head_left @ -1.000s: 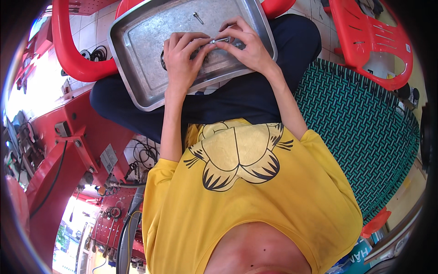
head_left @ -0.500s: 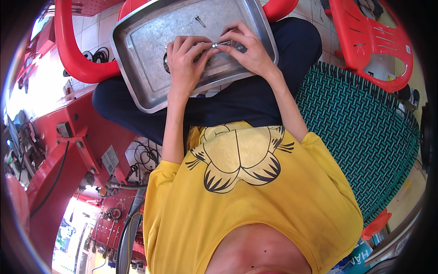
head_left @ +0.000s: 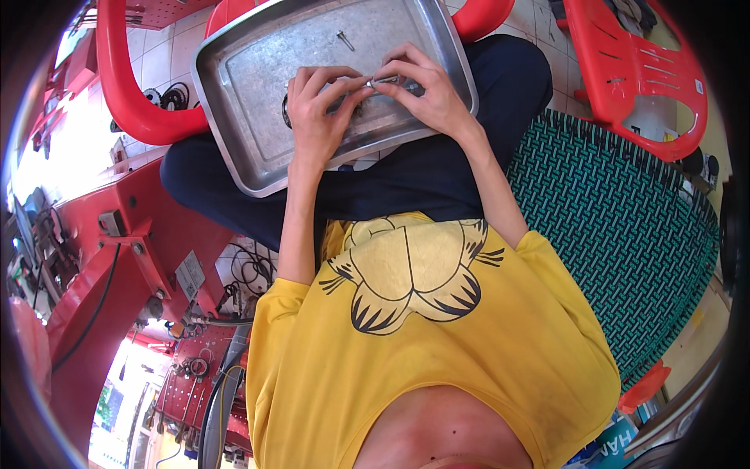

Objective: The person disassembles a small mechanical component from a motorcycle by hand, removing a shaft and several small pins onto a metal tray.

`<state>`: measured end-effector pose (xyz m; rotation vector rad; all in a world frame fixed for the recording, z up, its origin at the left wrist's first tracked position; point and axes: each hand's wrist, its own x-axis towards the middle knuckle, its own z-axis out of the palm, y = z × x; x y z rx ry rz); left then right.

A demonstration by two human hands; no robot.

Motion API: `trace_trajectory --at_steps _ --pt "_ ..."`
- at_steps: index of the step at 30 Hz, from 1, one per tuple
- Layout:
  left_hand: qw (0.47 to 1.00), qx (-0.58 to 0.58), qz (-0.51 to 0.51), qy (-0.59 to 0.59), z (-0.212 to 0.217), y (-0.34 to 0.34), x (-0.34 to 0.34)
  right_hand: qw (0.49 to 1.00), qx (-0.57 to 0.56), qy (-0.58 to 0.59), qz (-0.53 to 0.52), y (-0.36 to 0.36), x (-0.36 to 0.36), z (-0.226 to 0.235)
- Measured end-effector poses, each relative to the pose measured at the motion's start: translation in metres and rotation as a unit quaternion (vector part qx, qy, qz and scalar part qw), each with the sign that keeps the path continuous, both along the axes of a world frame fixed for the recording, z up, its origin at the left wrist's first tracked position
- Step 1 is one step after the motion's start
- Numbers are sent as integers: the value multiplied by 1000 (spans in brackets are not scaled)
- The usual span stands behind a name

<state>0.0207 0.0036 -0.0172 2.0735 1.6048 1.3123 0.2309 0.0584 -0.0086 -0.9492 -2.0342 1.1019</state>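
Both your hands, left hand and right hand, pinch a small metal part over the steel tray, so drops get caught.

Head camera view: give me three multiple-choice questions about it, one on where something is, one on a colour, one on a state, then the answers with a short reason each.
1. Where does the metal tray rest?
A. On the person's lap
B. On the red chair
C. On the green woven mat

2. What colour is the plastic chair at upper right?
A. Blue
B. Red
C. White

3. What are the left hand and the right hand doing?
A. Lying flat and apart on the tray
B. Gripping the tray's rim
C. Pinching a small metal part together between their fingers

Answers:
1 A, the tray sits on the dark trouser legs.
2 B, its seat and slats are plainly red.
3 C, the fingertips of both hands meet on the small part above the tray; a loose screw lies apart near the far rim.
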Motion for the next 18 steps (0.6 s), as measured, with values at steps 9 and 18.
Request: trace_trajectory --at_steps 9,18 --pt "999 -11 1 -49 4 0 1 1000 -5 18 0 0 0 -1" --pt "1000 -15 -6 -26 4 0 0 1000 -9 -1 7 -1 0 5"
